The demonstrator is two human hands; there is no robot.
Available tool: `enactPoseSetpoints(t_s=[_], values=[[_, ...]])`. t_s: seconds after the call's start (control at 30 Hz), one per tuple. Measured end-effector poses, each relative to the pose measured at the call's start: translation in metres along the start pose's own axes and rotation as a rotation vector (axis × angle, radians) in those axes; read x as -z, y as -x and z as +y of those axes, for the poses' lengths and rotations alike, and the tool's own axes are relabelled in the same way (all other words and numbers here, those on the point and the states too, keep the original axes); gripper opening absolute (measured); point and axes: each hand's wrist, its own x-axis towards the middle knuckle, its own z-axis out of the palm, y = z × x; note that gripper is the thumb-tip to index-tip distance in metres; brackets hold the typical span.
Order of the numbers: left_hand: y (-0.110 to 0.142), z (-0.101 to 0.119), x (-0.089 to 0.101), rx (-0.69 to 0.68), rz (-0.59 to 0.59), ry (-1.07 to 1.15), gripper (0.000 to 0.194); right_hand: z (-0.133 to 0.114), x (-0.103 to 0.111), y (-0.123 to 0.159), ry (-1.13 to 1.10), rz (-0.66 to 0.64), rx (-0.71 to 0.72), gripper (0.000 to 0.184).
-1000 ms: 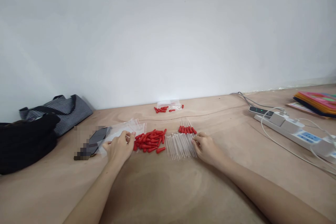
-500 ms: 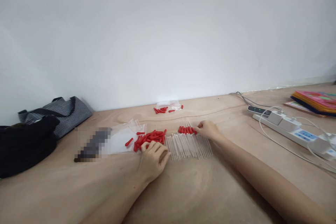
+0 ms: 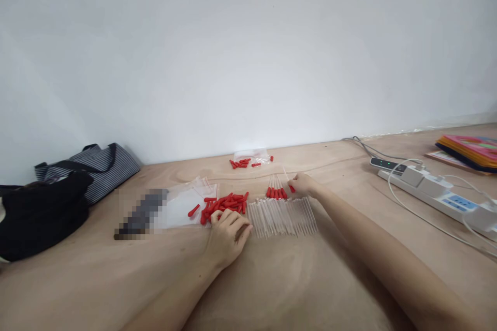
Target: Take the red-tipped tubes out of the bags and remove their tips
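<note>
My right hand [image 3: 305,185] pinches a dropper by its red bulb [image 3: 292,189], and the thin clear tube leans up and away from the fingers. Just left of it, several droppers [image 3: 276,193] lie in a row, red bulbs toward me and tubes pointing at the wall. Below them is a wide row of clear tubes [image 3: 281,217] laid side by side. My left hand [image 3: 229,232] rests at the near edge of a heap of loose red bulbs [image 3: 225,202], its fingers loosely bent and thumb apart. Its fingertips partly cover the nearest bulbs.
Clear zip bags [image 3: 180,204] lie left of the heap, beside a blurred dark object [image 3: 142,212]. More red bulbs [image 3: 240,163] and a small bag [image 3: 252,155] are near the wall. A striped bag [image 3: 112,170] sits left; a power strip [image 3: 430,191] with cables and colourful sheets [image 3: 469,150] are right.
My right hand has drawn the dropper slightly away from the row's right end, and its tube now shows tilted. My left hand has stayed at the heap. The view has shifted slightly.
</note>
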Motion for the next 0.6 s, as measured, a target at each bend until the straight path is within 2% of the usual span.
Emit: enactPoseSetpoints(t_s=[0.17,0.27,0.33,0.47,0.6], values=[[-0.001,0.000,-0.001,-0.004,-0.024,0.009,0.013,0.016,0.013,0.033,-0.232,0.018,0.170,0.024],[-0.002,0.001,-0.002,0.004,-0.025,0.013,0.012,0.024,0.007,0.054,-0.545,0.002,0.252,0.038],[-0.002,0.002,-0.003,0.017,-0.017,0.015,0.012,0.026,-0.002,0.066,-0.728,-0.055,0.242,0.043],[-0.003,0.007,-0.005,0.063,0.000,0.016,0.011,0.013,-0.016,0.083,-0.880,-0.182,0.231,0.036],[-0.003,0.019,-0.005,0.067,0.009,0.063,0.025,-0.004,-0.026,0.100,-0.926,-0.308,0.237,0.031]])
